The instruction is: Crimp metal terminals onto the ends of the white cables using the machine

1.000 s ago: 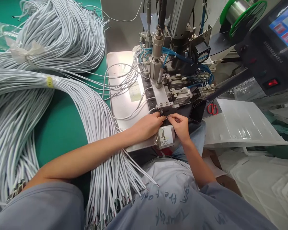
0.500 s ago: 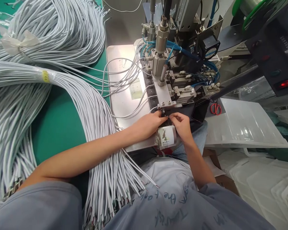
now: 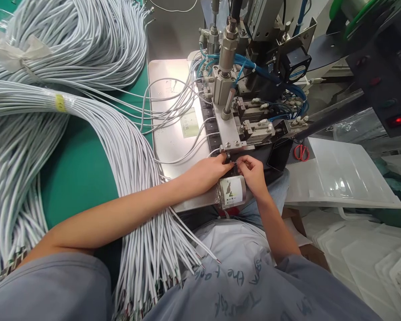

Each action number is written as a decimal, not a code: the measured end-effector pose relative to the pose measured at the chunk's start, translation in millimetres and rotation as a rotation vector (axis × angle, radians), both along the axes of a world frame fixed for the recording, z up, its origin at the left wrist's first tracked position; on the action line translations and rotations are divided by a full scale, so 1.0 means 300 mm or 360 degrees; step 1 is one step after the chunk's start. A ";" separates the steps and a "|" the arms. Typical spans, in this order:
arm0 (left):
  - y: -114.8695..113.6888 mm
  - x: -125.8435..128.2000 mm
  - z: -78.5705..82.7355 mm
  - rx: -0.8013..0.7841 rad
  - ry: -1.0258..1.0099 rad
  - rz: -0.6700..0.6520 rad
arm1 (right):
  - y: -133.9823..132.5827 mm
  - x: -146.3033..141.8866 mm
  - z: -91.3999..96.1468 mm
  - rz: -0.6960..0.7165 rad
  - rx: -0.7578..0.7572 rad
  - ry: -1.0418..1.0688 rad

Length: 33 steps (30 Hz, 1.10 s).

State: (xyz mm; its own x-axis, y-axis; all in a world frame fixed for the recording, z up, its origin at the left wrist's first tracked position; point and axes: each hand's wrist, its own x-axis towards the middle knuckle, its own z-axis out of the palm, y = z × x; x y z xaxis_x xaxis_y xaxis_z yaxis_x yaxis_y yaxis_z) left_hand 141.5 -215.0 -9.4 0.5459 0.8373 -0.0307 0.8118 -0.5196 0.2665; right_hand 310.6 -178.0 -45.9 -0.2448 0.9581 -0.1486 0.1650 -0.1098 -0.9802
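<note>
My left hand and my right hand meet fingertip to fingertip just below the metal clamp block of a bench machine. Both pinch a thin white cable's end at the machine's front. That cable loops back across the steel plate. A small cylinder with a warning label sits right under my hands at the plate's edge.
Big bundles of white cables cover the green mat on the left, their ends hanging over near my lap. Red-handled scissors lie right of the machine. White plastic trays are stacked at right.
Both hands stay pinched at the same spot under the clamp. Only the camera has shifted a little, so the scene sits slightly higher and to the right.
</note>
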 end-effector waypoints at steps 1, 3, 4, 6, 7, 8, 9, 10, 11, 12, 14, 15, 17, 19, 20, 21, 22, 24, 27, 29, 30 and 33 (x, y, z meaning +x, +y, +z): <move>0.001 0.000 0.000 -0.0003 0.0006 -0.0003 | -0.001 0.000 0.000 -0.0008 0.0008 -0.0003; 0.002 0.000 0.001 -0.0013 0.0023 0.0003 | 0.000 0.002 -0.003 0.0003 -0.0021 0.0001; 0.002 0.000 0.002 -0.0014 0.0031 0.0008 | 0.001 0.005 -0.004 0.0017 -0.0049 0.0005; 0.002 0.001 0.005 -0.0009 0.0039 0.0014 | 0.003 0.012 -0.005 0.0037 -0.0097 0.0006; 0.002 0.001 0.006 -0.0007 0.0038 0.0010 | 0.003 0.015 -0.005 0.0038 -0.0107 -0.0001; 0.003 0.002 0.008 -0.0006 0.0035 0.0006 | 0.004 0.017 -0.005 0.0031 -0.0106 -0.0011; 0.003 0.002 0.009 -0.0008 0.0033 0.0002 | 0.004 0.019 -0.005 0.0019 -0.0098 -0.0021; 0.003 0.002 0.010 -0.0011 0.0030 0.0000 | 0.003 0.020 -0.004 0.0006 -0.0089 -0.0030; 0.003 0.001 0.010 -0.0015 0.0028 -0.0002 | 0.003 0.020 -0.005 -0.0004 -0.0085 -0.0035; 0.004 0.001 0.010 -0.0017 0.0025 -0.0003 | 0.004 0.019 -0.005 -0.0008 -0.0090 -0.0035; 0.004 -0.001 0.007 -0.0015 0.0017 -0.0009 | 0.007 0.017 -0.008 -0.0009 -0.0116 -0.0020; 0.004 -0.001 0.005 -0.0011 0.0015 -0.0017 | 0.010 0.016 -0.010 0.0000 -0.0130 -0.0010; 0.003 -0.003 0.002 0.0003 0.0016 -0.0028 | 0.016 0.015 -0.015 0.0036 -0.0144 0.0004; 0.003 -0.003 0.002 0.0014 0.0029 -0.0036 | 0.023 0.016 -0.020 0.0097 -0.0141 0.0015; 0.002 -0.002 0.005 0.0017 0.0040 -0.0042 | 0.026 0.016 -0.022 0.0132 -0.0137 0.0026; 0.001 -0.001 0.009 0.0020 0.0057 -0.0047 | 0.027 0.016 -0.024 0.0161 -0.0130 0.0040; -0.001 0.001 0.014 0.0023 0.0080 -0.0050 | 0.027 0.016 -0.026 0.0184 -0.0120 0.0053; -0.005 0.005 0.030 0.0031 0.0137 -0.0043 | 0.023 0.013 -0.030 0.0202 -0.0098 0.0066; -0.017 0.009 0.058 0.0028 0.0257 0.0021 | 0.018 0.004 -0.041 0.0169 -0.0083 0.0052; -0.027 0.009 0.073 0.0009 0.0337 0.0077 | 0.022 -0.001 -0.050 0.0162 -0.0091 0.0043; -0.031 0.008 0.078 -0.0003 0.0369 0.0101 | 0.026 -0.002 -0.053 0.0170 -0.0095 0.0036; -0.041 0.006 0.086 -0.0020 0.0405 0.0145 | 0.020 0.007 -0.039 0.0115 0.0026 -0.0037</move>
State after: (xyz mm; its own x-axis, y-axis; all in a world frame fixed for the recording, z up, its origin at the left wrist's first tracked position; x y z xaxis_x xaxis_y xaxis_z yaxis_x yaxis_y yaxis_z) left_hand 143.3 -227.4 16.3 0.4417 0.8813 -0.1679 0.8968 -0.4392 0.0535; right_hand 312.6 -171.9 -57.5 -0.3103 0.9404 -0.1393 0.1946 -0.0806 -0.9776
